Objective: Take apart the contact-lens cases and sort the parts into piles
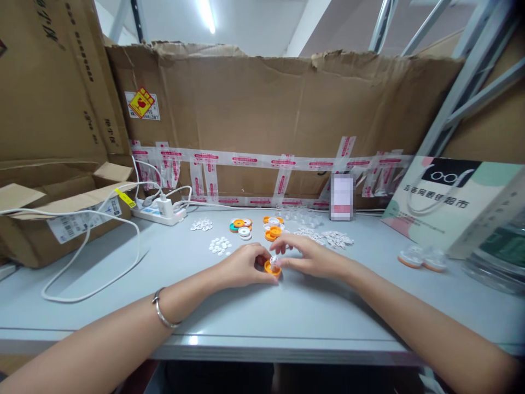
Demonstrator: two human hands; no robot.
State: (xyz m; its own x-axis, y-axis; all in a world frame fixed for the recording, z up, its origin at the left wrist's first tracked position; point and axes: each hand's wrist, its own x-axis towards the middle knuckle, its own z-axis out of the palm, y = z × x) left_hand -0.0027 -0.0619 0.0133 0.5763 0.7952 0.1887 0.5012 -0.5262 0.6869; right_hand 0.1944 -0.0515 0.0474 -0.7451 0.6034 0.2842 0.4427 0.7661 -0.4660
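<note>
My left hand (248,266) holds a small orange round base (272,269) on the table, fingers curled round its left side. A small white piece with dark spots (273,261) stands on the base. My right hand (305,255) is at the base's right side, its thumb and fingertips at the white piece; whether they grip it is too small to tell. Just behind the hands lie orange and white round parts (273,233). Further left sit more orange, white and green round parts (239,224) and small white discs (220,245).
White flat pieces (337,239) lie behind my right hand, near clear plastic covers (305,217). A phone (342,197) leans at the back. Two domed items (422,258), a bag (447,202) and a large bottle (500,251) stand right. A power strip (159,215), loose cable and open carton (61,213) are left.
</note>
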